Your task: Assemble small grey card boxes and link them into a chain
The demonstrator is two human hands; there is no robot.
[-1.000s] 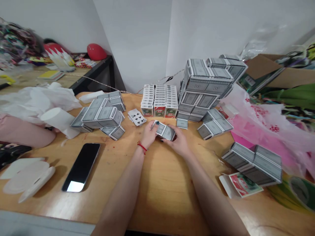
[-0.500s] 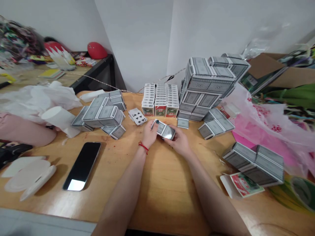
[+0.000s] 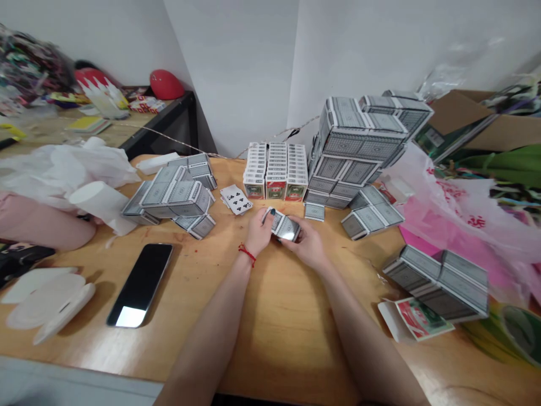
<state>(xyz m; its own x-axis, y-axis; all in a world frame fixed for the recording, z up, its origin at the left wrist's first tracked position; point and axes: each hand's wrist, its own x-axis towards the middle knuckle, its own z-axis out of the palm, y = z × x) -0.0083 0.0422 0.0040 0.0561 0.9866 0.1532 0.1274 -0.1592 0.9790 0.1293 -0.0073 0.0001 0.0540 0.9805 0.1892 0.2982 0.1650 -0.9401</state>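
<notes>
Both my hands meet at the middle of the wooden table (image 3: pixel 279 316) around one deck of grey-backed playing cards (image 3: pixel 286 226). My left hand (image 3: pixel 258 232), with a red string at the wrist, grips the deck's left end, thumb on top. My right hand (image 3: pixel 307 246) closes on its right end from below. A small face-up pile of cards (image 3: pixel 236 200) lies just left of the hands. A single grey card pack (image 3: pixel 314 212) lies flat just beyond the right hand.
Rows of boxed decks (image 3: pixel 275 179) stand behind the hands, beside a tall stack of grey packs (image 3: pixel 355 152). More grey packs lie at left (image 3: pixel 175 194) and right (image 3: pixel 442 279). A black phone (image 3: pixel 140 285), white tissue (image 3: pixel 63 169), a flattened red-and-white carton (image 3: pixel 416 318) and a pink bag (image 3: pixel 456 220) surround them.
The hands keep hold of the deck and shift it slightly; the thumb of the left hand has slid along its top. Nothing else on the table has moved.
</notes>
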